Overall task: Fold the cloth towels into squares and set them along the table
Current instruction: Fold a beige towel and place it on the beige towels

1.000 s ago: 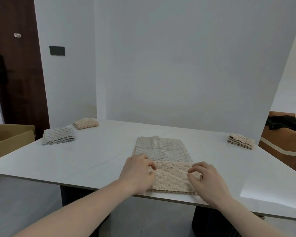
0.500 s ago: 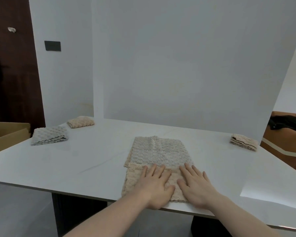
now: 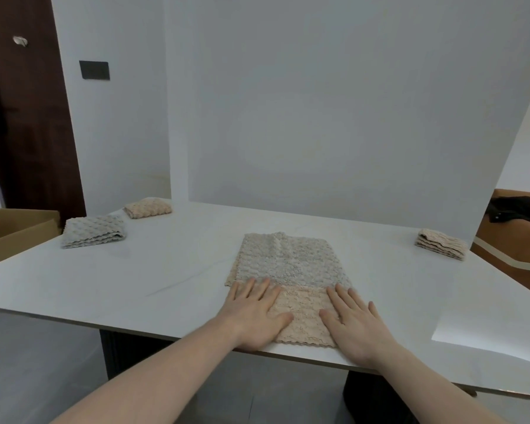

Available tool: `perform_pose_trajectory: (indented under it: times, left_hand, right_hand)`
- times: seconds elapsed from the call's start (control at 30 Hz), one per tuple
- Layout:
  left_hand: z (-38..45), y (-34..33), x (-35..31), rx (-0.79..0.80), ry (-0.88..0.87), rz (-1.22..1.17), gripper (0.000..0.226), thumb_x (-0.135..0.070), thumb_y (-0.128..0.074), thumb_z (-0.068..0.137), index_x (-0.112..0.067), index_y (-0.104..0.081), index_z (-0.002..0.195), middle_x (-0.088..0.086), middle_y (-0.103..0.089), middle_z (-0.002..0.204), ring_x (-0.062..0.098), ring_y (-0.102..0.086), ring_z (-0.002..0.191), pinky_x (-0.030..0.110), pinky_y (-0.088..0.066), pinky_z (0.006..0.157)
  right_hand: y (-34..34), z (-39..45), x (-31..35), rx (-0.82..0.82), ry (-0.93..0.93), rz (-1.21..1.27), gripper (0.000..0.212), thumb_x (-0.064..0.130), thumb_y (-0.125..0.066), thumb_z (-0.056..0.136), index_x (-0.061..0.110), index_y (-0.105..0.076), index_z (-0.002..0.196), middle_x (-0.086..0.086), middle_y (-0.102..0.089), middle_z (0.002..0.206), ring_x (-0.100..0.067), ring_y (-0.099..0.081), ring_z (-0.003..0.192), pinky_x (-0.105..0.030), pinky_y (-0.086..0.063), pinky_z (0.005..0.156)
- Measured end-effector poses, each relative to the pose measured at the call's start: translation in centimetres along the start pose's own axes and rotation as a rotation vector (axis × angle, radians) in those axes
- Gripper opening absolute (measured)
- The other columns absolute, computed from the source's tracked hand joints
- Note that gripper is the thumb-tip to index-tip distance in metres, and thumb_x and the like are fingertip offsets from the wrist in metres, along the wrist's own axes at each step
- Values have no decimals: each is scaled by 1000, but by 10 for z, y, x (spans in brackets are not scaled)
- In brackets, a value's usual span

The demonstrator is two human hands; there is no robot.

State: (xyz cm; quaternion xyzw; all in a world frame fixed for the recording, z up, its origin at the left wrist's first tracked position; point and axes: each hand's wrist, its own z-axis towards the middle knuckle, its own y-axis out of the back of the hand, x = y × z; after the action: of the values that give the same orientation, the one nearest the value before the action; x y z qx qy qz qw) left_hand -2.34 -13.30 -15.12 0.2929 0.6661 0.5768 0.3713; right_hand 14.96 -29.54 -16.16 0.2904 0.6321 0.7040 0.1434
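Note:
A textured towel (image 3: pixel 288 261) lies in the middle of the white table (image 3: pixel 166 270), grey on its far part, with a beige flap (image 3: pixel 303 310) folded over its near end. My left hand (image 3: pixel 254 313) presses flat on the left side of that flap, fingers straight. My right hand (image 3: pixel 354 322) lies flat on the flap's right side, fingers spread. A folded grey towel (image 3: pixel 94 231) and a folded beige towel (image 3: pixel 147 208) sit at the far left. Another folded beige towel (image 3: pixel 441 247) rests at the far right.
A white backdrop board (image 3: pixel 334 117) stands along the table's far edge. A cardboard box (image 3: pixel 10 231) sits off the left side. A brown seat with dark clothing (image 3: pixel 517 209) is to the right. The table's near edge runs just under my wrists.
My hands went from pinching the folded edge to lying flat, then slid apart to the flap's left and right sides. The camera view shifted slightly.

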Motion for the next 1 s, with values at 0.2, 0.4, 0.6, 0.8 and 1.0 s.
perform_pose_trajectory:
  times: [0.2, 0.4, 0.6, 0.8, 1.0]
  left_hand:
    - [-20, 4, 42, 15, 118, -43, 74, -74, -15, 96, -43, 9, 159, -14, 19, 167, 23, 19, 155, 50, 13, 125]
    - [-26, 12, 50, 17, 124, -5, 66, -63, -16, 99, -44, 3, 160, -9, 18, 168, 27, 23, 154, 52, 14, 124]
    - [-11, 25, 7, -237, 19, 68, 68, -40, -34, 93, -31, -21, 160, 2, 18, 169, 29, 25, 153, 54, 11, 125]
    - [1, -7, -47, -55, -151, -10, 71, -62, -22, 97, -36, -10, 161, -8, 7, 170, 20, 13, 156, 46, 8, 126]
    - [-2, -2, -7, -22, -77, 17, 81, -79, -17, 91, -42, -2, 161, -12, 11, 169, 18, 14, 156, 49, 7, 126]
  right_hand:
    - [0, -1, 2, -8, -3, -7, 69, 59, -16, 103, 31, 2, 163, 9, 9, 170, -15, 11, 157, -46, 6, 127]
    - [0, -3, 3, -22, -4, -2, 69, 59, -17, 103, 30, 1, 163, 9, 7, 170, -15, 9, 157, -46, 5, 127]
    - [1, -5, 5, -45, -11, 14, 70, 59, -19, 102, 29, 0, 163, 10, 4, 170, -14, 7, 157, -46, 5, 127]
    - [-1, -6, 3, -79, -11, 41, 73, 58, -27, 102, 26, -4, 163, 9, -2, 171, -12, 3, 157, -44, 2, 128]
    - [1, -8, 5, -92, -14, 43, 75, 59, -26, 101, 24, -4, 163, 10, -1, 171, -10, 3, 157, -44, 4, 127]
